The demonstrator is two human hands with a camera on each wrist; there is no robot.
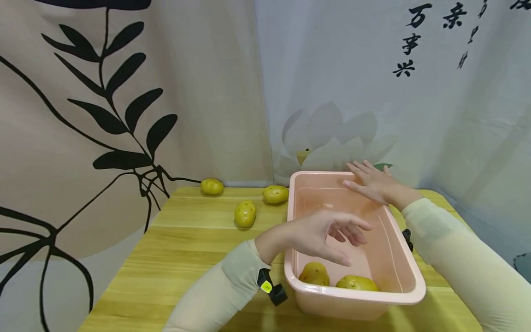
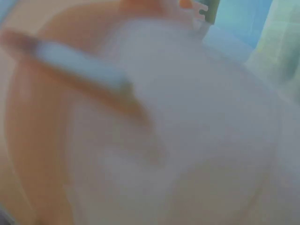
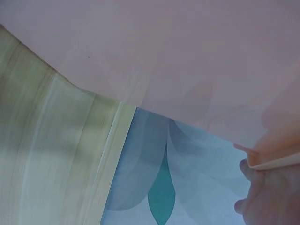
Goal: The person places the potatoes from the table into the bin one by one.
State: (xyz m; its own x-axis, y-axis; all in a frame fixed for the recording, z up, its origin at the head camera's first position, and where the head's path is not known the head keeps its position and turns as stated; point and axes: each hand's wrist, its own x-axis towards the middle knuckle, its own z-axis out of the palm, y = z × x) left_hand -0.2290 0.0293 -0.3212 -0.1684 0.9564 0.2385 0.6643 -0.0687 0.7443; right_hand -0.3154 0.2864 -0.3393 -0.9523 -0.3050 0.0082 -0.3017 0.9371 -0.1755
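Observation:
A pink plastic basin (image 1: 398, 258) stands on the wooden table. Inside its near end lie two yellow potatoes, one on the left (image 1: 314, 274) and one on the right (image 1: 357, 282). My left hand (image 1: 321, 233) hovers over the basin, fingers loosely bent and holding nothing. The left wrist view is blurred. At the basin's far right corner, my right hand (image 1: 373, 184) rests on the rim with fingers extended and thumb toward the inside. In the right wrist view that hand (image 3: 272, 197) shows at the rim, beside the basin's outer wall (image 3: 140, 51).
Left of the basin, three more potatoes lie on the table (image 1: 186, 249): one at the back edge (image 1: 212, 186), one close to the basin (image 1: 275, 194) and one nearer (image 1: 245, 214). A printed curtain (image 1: 215, 92) hangs behind the table.

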